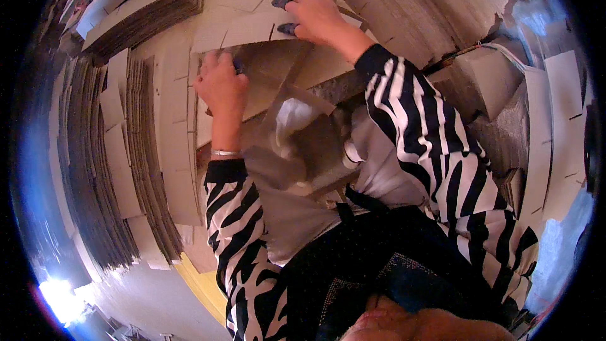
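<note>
My left hand [221, 85] grips the near left edge of a flat, slotted cardboard sheet [252, 28] lying in front of me, fingers curled over the edge. My right hand [315, 17] presses down on the top of the same sheet farther away, with dark-painted nails at its slot. Both arms wear black-and-white striped sleeves, and a thin bracelet sits on the left wrist. Under the sheet lie more angled cardboard pieces [297, 82] and a white crumpled thing [291, 120].
Tall stacks of flat cardboard blanks [136, 151] stand at my left, another stack [142, 9] at the upper left. Fanned sheets [404, 6] lie at the upper right, more blanks [558, 132] at the right, a white cable [505, 53] near them.
</note>
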Tool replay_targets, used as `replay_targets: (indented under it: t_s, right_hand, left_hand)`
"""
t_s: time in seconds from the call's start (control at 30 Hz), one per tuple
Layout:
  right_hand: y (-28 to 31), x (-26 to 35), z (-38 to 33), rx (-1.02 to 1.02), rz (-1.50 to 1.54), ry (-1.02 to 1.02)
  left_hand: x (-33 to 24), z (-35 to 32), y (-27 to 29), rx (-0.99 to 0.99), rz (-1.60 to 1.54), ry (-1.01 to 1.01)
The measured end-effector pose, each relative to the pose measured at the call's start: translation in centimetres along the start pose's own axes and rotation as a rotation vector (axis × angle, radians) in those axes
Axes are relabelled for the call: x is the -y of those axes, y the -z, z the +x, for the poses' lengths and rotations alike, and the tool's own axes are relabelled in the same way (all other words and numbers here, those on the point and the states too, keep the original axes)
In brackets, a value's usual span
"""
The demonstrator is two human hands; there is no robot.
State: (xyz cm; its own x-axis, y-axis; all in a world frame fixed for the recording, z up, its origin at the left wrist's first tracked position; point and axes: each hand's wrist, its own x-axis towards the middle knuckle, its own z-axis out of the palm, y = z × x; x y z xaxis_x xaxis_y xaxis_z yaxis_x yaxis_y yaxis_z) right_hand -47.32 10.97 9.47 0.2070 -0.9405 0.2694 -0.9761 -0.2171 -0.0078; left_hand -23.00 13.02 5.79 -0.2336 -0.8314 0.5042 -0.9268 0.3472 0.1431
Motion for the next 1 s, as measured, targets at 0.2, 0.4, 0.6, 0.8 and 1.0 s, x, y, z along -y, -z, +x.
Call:
replay_targets:
  t_s: [0.2,0.4,0.6,0.8,1.0]
  right_hand:
    - [-1.7,0.4,1.5,0.168,-0.019,-0.028]
    - [0.3,-3.0,1.6,-0.028,0.588,-0.184]
    - [-3.0,-4.3,-1.6,0.191,0.516,-0.038]
    - [-0.2,-5.8,-2.2,0.254,0.193,-0.013]
    - [0.7,-2.8,-4.6,0.342,0.130,0.015]
  left_hand:
    - [-1.1,0.6,-1.5,0.324,0.165,0.176]
    - [1.3,1.1,-1.7,0.412,-0.067,0.269]
    - [0.1,1.6,-2.8,0.516,-0.075,0.285]
    - [0.9,1.4,-2.1,0.486,-0.039,0.232]
    - [-1.7,2.5,-3.4,0.511,-0.057,0.206]
